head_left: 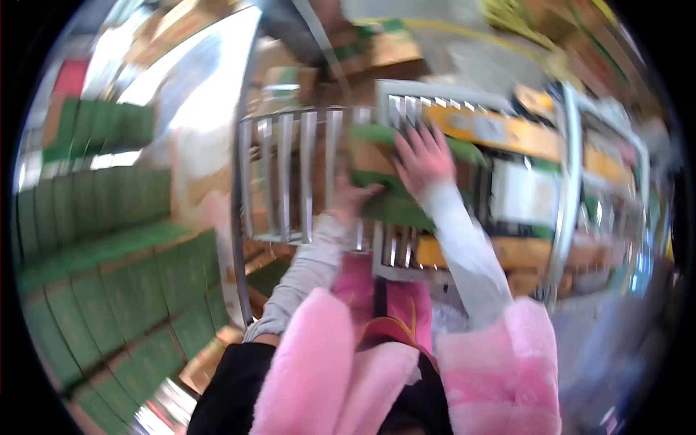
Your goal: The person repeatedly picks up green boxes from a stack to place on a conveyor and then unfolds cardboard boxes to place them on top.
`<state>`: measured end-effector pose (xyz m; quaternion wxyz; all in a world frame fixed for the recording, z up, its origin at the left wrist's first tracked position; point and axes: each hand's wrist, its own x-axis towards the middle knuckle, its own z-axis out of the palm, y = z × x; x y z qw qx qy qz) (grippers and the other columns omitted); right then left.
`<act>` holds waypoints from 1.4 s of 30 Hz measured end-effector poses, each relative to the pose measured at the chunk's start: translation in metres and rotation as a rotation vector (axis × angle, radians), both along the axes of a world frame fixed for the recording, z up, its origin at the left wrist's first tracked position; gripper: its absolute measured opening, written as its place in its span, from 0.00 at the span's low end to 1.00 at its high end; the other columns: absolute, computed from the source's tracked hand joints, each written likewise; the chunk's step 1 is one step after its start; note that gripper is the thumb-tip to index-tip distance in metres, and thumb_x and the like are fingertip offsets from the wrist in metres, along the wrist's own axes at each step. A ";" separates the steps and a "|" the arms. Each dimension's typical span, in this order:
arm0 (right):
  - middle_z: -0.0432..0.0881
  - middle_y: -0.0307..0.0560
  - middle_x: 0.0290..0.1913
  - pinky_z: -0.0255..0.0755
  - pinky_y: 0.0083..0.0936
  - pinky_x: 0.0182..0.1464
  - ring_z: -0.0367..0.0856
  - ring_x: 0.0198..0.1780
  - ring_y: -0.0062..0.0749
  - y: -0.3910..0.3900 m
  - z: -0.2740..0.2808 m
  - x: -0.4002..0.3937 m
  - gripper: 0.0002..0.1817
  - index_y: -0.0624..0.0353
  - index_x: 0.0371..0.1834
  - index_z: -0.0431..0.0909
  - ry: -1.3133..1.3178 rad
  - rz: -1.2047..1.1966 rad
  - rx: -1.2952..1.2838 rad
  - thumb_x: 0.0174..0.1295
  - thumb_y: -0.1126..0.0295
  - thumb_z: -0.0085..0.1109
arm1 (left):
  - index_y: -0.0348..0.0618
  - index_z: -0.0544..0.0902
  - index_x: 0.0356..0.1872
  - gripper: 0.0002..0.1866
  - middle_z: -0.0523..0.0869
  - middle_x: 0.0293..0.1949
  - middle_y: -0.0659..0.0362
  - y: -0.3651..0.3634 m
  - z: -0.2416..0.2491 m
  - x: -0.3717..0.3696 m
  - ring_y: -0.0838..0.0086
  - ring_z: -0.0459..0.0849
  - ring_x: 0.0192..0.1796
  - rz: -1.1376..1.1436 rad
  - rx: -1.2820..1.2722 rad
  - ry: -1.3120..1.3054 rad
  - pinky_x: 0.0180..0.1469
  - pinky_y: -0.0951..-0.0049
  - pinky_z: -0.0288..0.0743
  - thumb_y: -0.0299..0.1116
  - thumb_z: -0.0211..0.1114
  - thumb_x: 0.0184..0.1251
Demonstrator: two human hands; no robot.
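Green box (402, 199) lies between left hand (351, 197) and right hand (426, 161).

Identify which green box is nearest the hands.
The green-and-brown box between left hand and right hand, over metal rollers; stacked green boxes stand farther left.

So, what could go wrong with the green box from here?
The green box sits across the join between two metal roller sections, so an edge might catch there. The right hand lies spread on top and the left hand is at its side, its grip too blurred to judge; the box could slip or swing if pushed unevenly. The left hand is also low by the rollers, so fingers might get pinched.
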<state>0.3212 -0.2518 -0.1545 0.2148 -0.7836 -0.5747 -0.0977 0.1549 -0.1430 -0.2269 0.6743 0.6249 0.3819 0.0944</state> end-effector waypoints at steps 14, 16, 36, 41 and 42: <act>0.74 0.56 0.53 0.65 0.34 0.57 0.72 0.55 0.45 0.190 -0.010 -0.292 0.28 0.66 0.57 0.68 1.174 0.375 0.308 0.56 0.60 0.55 | 0.42 0.76 0.52 0.19 0.82 0.44 0.54 0.002 0.121 -0.276 0.72 0.79 0.43 0.638 -0.087 0.413 0.46 0.72 0.73 0.34 0.62 0.59; 0.75 0.60 0.51 0.65 0.38 0.56 0.73 0.53 0.49 0.261 0.046 -0.415 0.33 0.67 0.60 0.65 1.296 0.616 0.471 0.54 0.57 0.56 | 0.40 0.79 0.47 0.17 0.82 0.41 0.55 -0.012 0.012 -0.390 0.72 0.79 0.40 1.070 0.619 0.617 0.43 0.72 0.73 0.36 0.64 0.57; 0.67 0.31 0.22 0.55 0.18 0.27 0.61 0.25 0.16 0.387 0.077 -0.395 0.23 0.62 0.24 0.69 1.453 0.979 0.310 0.66 0.51 0.46 | 0.35 0.63 0.58 0.35 0.80 0.43 0.42 0.085 0.136 -0.387 0.48 0.79 0.45 1.292 0.547 0.435 0.47 0.60 0.74 0.37 0.66 0.49; 0.69 0.32 0.24 0.59 0.19 0.28 0.64 0.27 0.18 0.408 0.046 -0.345 0.22 0.64 0.28 0.70 1.515 0.937 0.283 0.65 0.53 0.48 | 0.34 0.50 0.65 0.44 0.76 0.49 0.38 0.088 0.133 -0.352 0.46 0.76 0.50 1.230 0.538 0.522 0.52 0.59 0.71 0.38 0.64 0.51; 0.74 0.36 0.28 0.63 0.20 0.31 0.68 0.30 0.20 0.404 0.051 -0.341 0.21 0.66 0.35 0.73 1.618 0.941 0.325 0.65 0.54 0.48 | 0.34 0.49 0.65 0.44 0.76 0.49 0.37 0.088 0.133 -0.345 0.46 0.76 0.50 1.209 0.556 0.493 0.52 0.58 0.71 0.39 0.64 0.51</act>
